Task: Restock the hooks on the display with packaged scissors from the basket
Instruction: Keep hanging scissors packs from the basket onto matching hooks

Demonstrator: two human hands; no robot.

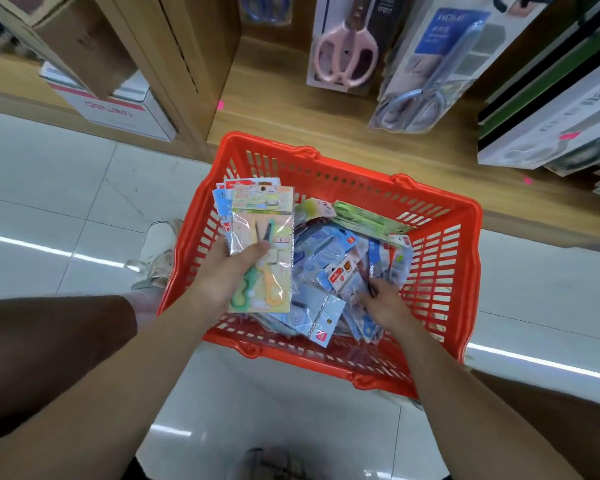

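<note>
An orange plastic basket [440,258] stands on the floor, filled with several packaged scissors [329,258]. My left hand [232,271] grips a fanned stack of packs [262,244] over the basket's left side; the top pack shows green and yellow scissors, and my thumb lies across it. My right hand [383,301] reaches into the pile and pinches a pack [368,271] lying in the basket. Above, larger packaged scissors hang on the display: a pink pair [345,43] and a pale blue pair [430,74].
The wooden base shelf [291,95] of the display runs just behind the basket. Boxes [548,123] are stacked on it at the right. A white carton [118,109] sits in the left unit. My shoes [158,251] are on the tiled floor beside the basket.
</note>
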